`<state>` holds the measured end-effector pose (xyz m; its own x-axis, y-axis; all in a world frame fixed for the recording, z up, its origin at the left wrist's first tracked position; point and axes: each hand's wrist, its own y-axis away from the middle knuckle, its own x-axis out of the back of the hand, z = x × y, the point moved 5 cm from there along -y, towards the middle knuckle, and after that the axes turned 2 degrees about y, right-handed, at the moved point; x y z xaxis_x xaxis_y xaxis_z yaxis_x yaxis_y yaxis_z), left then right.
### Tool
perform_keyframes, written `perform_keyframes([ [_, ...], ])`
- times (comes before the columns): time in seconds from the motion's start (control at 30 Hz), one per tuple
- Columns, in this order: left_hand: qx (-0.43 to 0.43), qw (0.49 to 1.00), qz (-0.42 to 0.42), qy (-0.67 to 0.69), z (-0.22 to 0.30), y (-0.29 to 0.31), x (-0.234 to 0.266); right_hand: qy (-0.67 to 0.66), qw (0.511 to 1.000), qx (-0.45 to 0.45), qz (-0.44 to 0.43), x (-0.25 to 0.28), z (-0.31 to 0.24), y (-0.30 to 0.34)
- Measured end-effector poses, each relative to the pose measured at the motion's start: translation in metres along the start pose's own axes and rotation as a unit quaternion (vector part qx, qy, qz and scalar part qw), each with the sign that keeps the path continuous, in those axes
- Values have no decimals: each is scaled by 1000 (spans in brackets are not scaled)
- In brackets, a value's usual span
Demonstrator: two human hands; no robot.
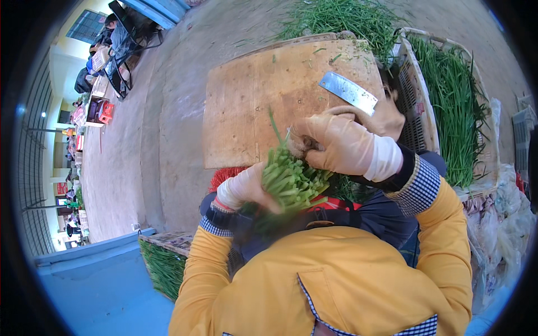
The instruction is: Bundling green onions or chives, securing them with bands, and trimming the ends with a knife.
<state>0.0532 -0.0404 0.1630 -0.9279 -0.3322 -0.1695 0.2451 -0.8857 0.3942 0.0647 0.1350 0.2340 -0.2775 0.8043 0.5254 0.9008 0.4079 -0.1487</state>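
A bunch of green-stalked greens point(292, 180) is gripped by my gloved left hand point(246, 187) just past the board's near edge, its pale cut ends facing up. The lower part of the bunch is smeared by motion. One long green blade sticks out at its top. My right hand point(339, 143), also gloved, curls closed at the top right of the bunch, fingertips pinched together; what is between them is hidden. Beyond it a cleaver point(348, 93) lies flat on the wooden board point(241, 117), its handle end not clearly visible.
Green scraps dot the board's far side. A plastic crate point(420, 117) of long green leaves stands right of the board, with a loose green heap point(344, 22) behind. Clear plastic bags point(496, 235) lie at right. Another crate point(168, 243) sits left of me, beside a blue ledge point(95, 263).
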Motion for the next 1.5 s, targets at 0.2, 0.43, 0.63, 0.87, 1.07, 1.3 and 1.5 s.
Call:
perform_keyframes([
  [0.2, 0, 1000, 16, -5, -2, -3, -4, 168, 981, -92, 43, -14, 21, -8],
  [0.43, -74, 995, 46, -52, 10, 14, 13, -367, 907, -145, 147, 48, 98, -4],
  [0.63, -255, 918, 141, 268, 35, 11, 31, 79, 992, -25, 100, 9, 41, 5],
  [0.87, -247, 920, 301, 53, 84, 11, 18, -324, 942, -89, 12, -27, 29, -12],
  [1.07, -251, 908, 332, -43, 104, 27, 12, -222, 951, 126, 177, -26, 16, -15],
  [1.3, -368, 881, 285, -81, 76, 17, 18, -19, 971, -118, 205, -51, 14, -1],
  [1.5, -283, 907, 304, 72, 38, 32, 25, 48, 980, 24, 189, -52, 1, 22],
])
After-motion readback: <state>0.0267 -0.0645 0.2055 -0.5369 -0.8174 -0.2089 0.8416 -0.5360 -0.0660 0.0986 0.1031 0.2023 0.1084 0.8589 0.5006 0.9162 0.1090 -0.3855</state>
